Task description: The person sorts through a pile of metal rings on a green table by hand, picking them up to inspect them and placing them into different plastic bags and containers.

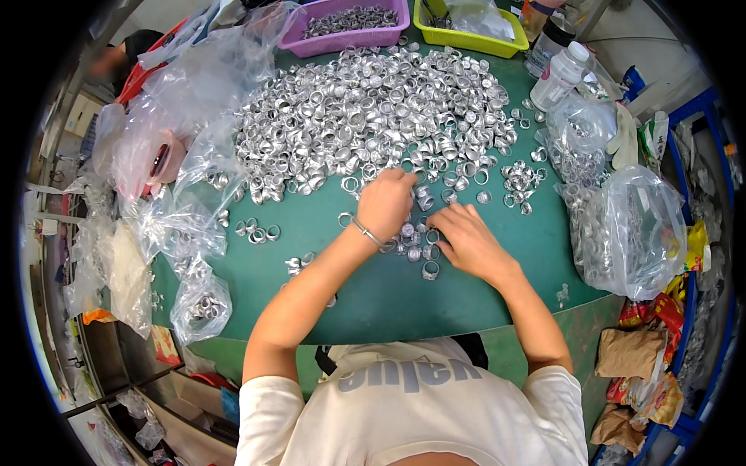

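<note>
A big heap of silver-coloured metal rings point(365, 116) spreads over the green tabletop point(365, 311). At the heap's near edge is my left hand point(386, 203), its fingers drawn together among the rings; whatever lies between the fingertips is hidden. My right hand point(468, 239) is just to the right and nearer to me, with curled fingers and a ring point(433, 236) between thumb and forefinger. Beneath and between both hands sits a small cluster of rings point(412, 239), and one ring point(430, 270) lies at its near end. A bangle point(365, 231) circles my left wrist.
Smaller ring groups lie left point(258, 231) and right point(522, 182). Clear plastic bags point(206, 109) crowd the left side; bagged rings point(625, 233) stand at right. Behind the heap are a purple basket point(346, 39) and a yellow-green basket point(474, 40). A white bottle point(559, 78) stands back right.
</note>
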`<control>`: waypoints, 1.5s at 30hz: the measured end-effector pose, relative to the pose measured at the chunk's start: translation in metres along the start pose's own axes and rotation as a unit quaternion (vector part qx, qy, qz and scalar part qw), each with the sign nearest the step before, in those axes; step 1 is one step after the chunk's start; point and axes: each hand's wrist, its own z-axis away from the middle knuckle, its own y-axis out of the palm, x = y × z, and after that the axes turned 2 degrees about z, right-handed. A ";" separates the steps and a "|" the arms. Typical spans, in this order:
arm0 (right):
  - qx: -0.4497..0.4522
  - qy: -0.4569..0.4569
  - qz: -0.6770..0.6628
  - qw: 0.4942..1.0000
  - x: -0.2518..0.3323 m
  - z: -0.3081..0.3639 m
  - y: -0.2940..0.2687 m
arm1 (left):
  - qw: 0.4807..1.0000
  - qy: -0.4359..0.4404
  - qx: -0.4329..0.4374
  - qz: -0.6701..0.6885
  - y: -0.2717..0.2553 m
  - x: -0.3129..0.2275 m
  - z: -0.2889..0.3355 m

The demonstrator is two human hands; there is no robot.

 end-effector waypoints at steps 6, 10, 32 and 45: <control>-0.002 -0.032 0.011 0.999 -0.002 0.009 0.009 | 0.934 -0.164 -0.005 0.317 -0.004 0.013 -0.002; -0.068 0.011 -0.117 0.991 -0.005 0.011 0.004 | 0.775 -0.302 0.081 0.549 -0.025 0.006 -0.002; -0.278 0.180 0.098 0.939 -0.051 0.049 -0.031 | 0.964 0.038 0.108 0.242 0.042 -0.085 -0.010; -0.141 0.126 0.053 0.980 -0.038 0.025 0.013 | 0.991 0.050 0.080 -0.095 -0.001 -0.045 0.048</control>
